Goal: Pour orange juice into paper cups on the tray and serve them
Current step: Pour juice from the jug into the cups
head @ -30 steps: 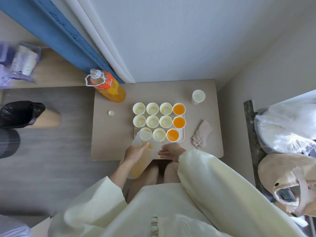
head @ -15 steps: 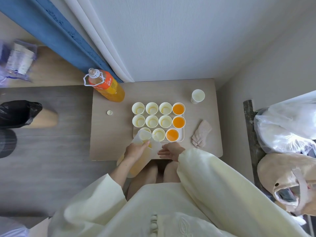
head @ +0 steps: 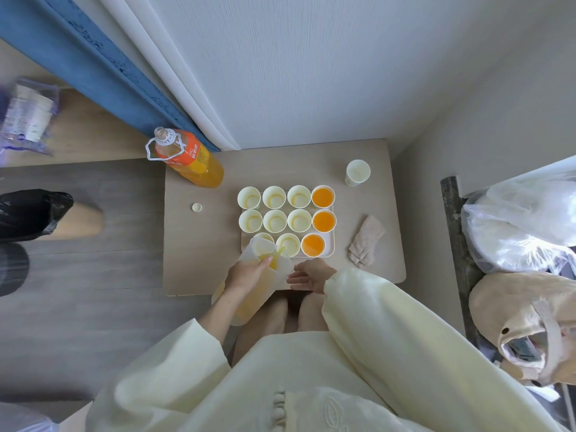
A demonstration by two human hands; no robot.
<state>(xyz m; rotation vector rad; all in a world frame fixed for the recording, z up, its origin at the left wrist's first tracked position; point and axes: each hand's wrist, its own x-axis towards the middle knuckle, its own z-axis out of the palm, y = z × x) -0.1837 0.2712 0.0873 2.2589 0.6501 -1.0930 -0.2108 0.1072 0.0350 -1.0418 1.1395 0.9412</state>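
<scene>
A cream tray (head: 329, 251) on the small table (head: 205, 244) holds several paper cups. The right column's three cups (head: 323, 221) are full of orange juice; the others (head: 275, 220) look empty. My left hand (head: 246, 272) grips a clear plastic jug (head: 258, 275) of juice, tilted so a thin orange stream runs from its spout into the front middle cup (head: 289, 244). The jug covers part of the front left cup (head: 265, 236). My right hand (head: 308, 274) rests with loose fingers beside the jug at the table's near edge.
An uncapped orange juice bottle (head: 190, 159) stands at the table's back left, its cap (head: 196, 207) lying loose nearby. A spare paper cup (head: 357, 172) is at back right, a crumpled cloth (head: 366, 240) right of the tray. Bags (head: 523, 226) crowd the right side.
The jug has tipped further forward and juice now streams from its spout into the front middle cup. My right hand has stayed beside it.
</scene>
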